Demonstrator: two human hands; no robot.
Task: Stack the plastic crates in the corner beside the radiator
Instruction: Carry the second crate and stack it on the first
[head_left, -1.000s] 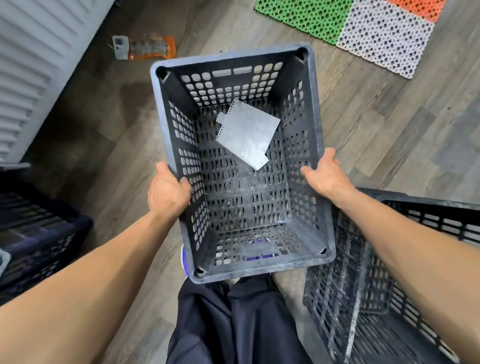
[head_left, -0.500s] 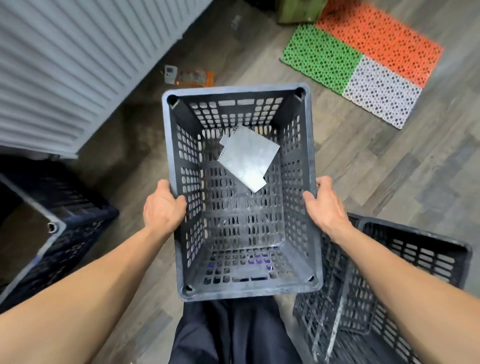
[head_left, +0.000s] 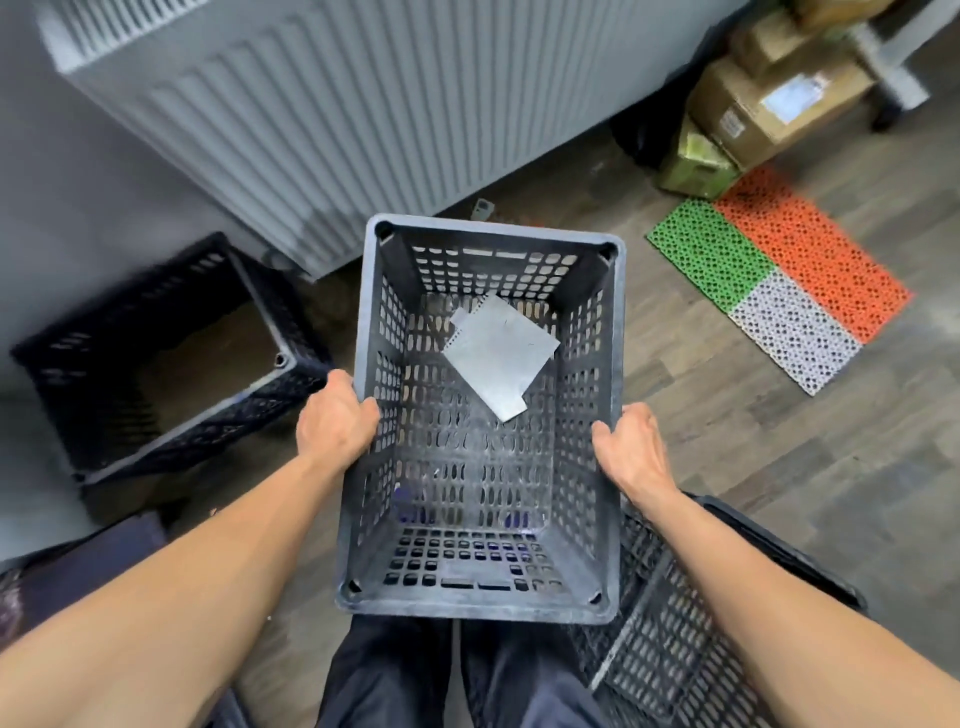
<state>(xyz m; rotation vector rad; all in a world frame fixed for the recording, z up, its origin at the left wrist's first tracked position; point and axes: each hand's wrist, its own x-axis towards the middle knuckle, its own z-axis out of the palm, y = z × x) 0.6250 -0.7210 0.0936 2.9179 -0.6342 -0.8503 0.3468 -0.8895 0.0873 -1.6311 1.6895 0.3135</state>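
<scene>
I hold a grey perforated plastic crate in the air in front of me, open side up. My left hand grips its left rim and my right hand grips its right rim. A grey sheet of paper lies inside it. A dark crate stands on the floor at the left, in the corner next to the white radiator. Another grey crate sits on the floor at the lower right, partly behind my right arm.
A green, orange and white perforated floor mat lies at the right. Cardboard boxes are piled at the upper right past the radiator. A small orange item lies on the wooden floor under the radiator. My dark trousers show below the crate.
The view has tilted up and turned left. The radiator and the corner crate now show more fully. Both hands keep the same grip on the held crate.
</scene>
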